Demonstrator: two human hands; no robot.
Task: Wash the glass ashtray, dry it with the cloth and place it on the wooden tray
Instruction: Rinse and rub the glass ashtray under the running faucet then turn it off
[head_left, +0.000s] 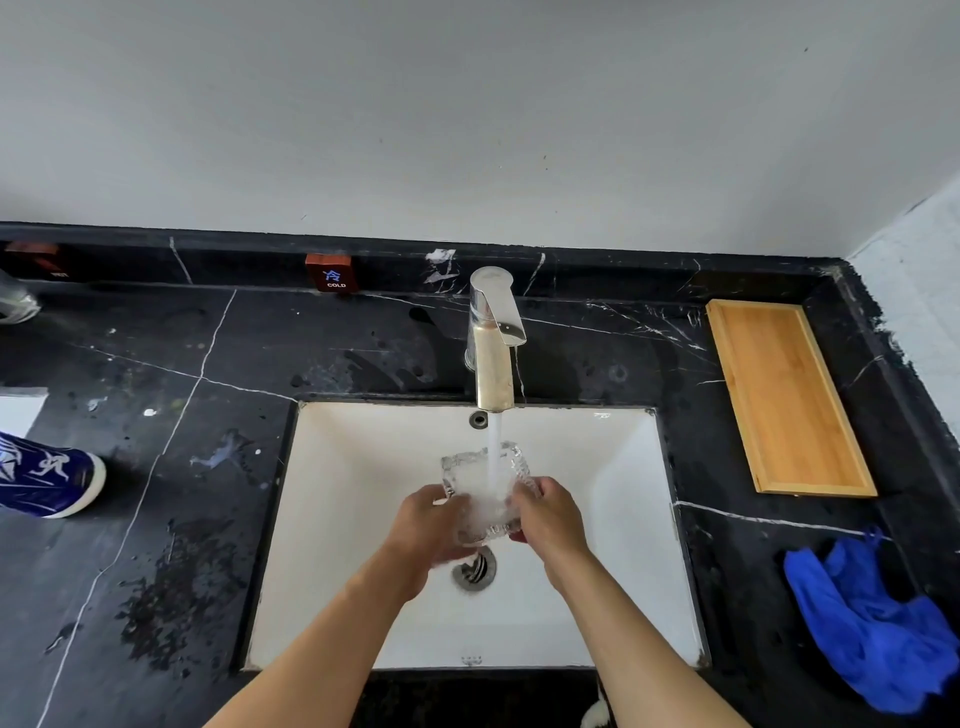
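The clear glass ashtray (475, 475) is held over the white sink (363, 467), tilted up under the running water from the tap (493, 343). My left hand (426, 525) grips its left side and my right hand (550, 519) grips its right side. Water foams inside the ashtray. The blue cloth (867, 623) lies crumpled on the counter at the right. The wooden tray (784, 395) sits bare on the counter at the far right.
The black marble counter (182, 519) surrounds the sink, wet in patches. A blue patterned object (47, 475) lies at the left edge. A small red "COLD" sign (332, 273) stands against the back ledge. The drain (475, 569) shows below the hands.
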